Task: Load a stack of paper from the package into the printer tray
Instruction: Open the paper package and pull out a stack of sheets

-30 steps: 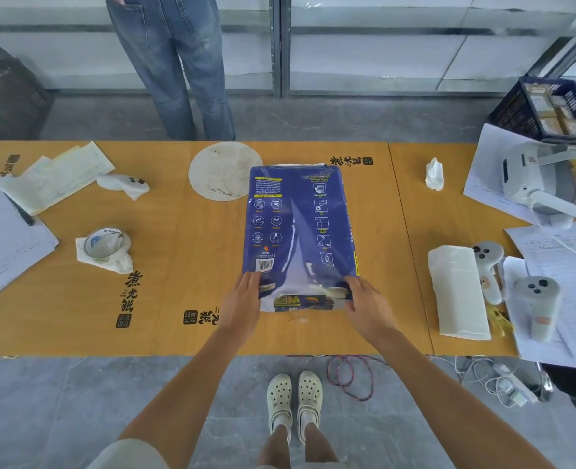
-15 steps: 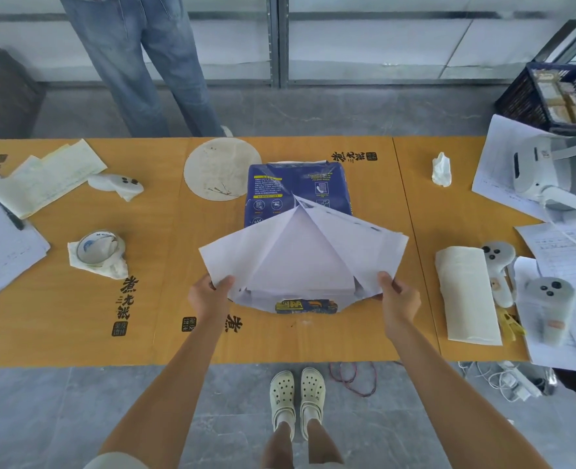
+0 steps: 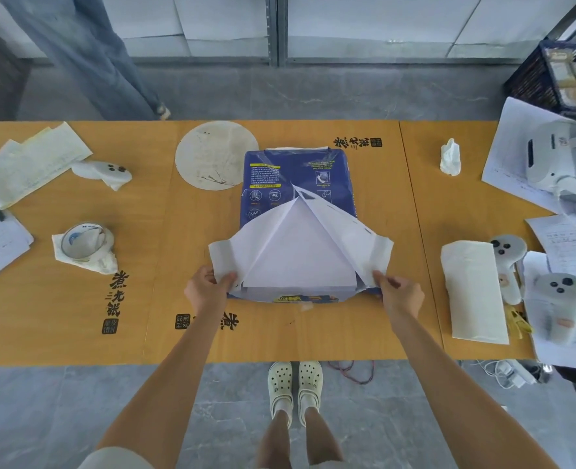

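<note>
Blue paper package (image 3: 298, 184) on my wooden table (image 3: 381, 326), near end torn open, my left hand (image 3: 205, 289) pinching left wrapper flap (image 3: 222, 258), my right hand (image 3: 398, 292) pinching right wrapper flap (image 3: 379, 255), white paper stack (image 3: 300, 262) exposed between.

Bench (image 3: 313, 336): paper package (image 3: 296, 184) at centre, near end unfolded; left hand (image 3: 205, 289) on its left flap, right hand (image 3: 398, 292) on its right flap. Round disc (image 3: 216, 154) behind-left of the package. Tape roll (image 3: 83, 243) and folded sheets (image 3: 32, 160) further left. Crumpled tissue (image 3: 450, 157) behind-right; folded towel (image 3: 472, 291) right; two controllers (image 3: 557, 299) beyond it; headset (image 3: 560, 160) at far right
</note>
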